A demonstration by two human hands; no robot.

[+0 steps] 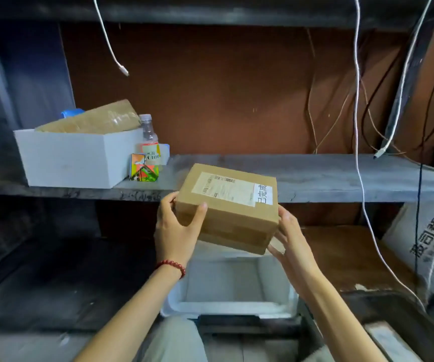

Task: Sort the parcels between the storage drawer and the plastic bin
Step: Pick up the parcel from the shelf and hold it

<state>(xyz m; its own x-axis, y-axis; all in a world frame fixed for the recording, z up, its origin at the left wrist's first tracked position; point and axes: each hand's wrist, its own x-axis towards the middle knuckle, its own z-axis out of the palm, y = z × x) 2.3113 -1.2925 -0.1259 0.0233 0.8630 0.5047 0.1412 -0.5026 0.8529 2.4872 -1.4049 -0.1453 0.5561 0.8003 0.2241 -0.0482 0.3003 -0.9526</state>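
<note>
The left hand (179,228) grips the parcel's near-left corner, thumb pressed on the front face and fingers wrapped round the left end; a red bead bracelet (172,265) sits on that wrist. The right hand (291,239) lies against the right end with fairly straight fingers, propping the lower corner rather than clasping it. Between them the parcel (231,205) is held in the air, tilted so its top, with the printed label (226,188), faces the camera. It is a sealed brown carton with crisp edges, so it should be stiff and hold its shape. The easy two-handed carry suggests modest weight, though that is a guess. Plain cardboard is not slippery, and opposite ends or corners are the sound places to hold it; its contents cannot be known, so setting it down seems wiser than dropping it. At six o'clock from the parcel, directly below, the white plastic bin (226,308) stands open. At ten o'clock, on the grey shelf (328,176), a white open box (74,160), possibly the storage drawer, already holds another brown parcel (93,120). A bottle (149,137) and a small colourful carton (142,169) stand just beside it. White cables (358,100) hang at two o'clock.
</note>
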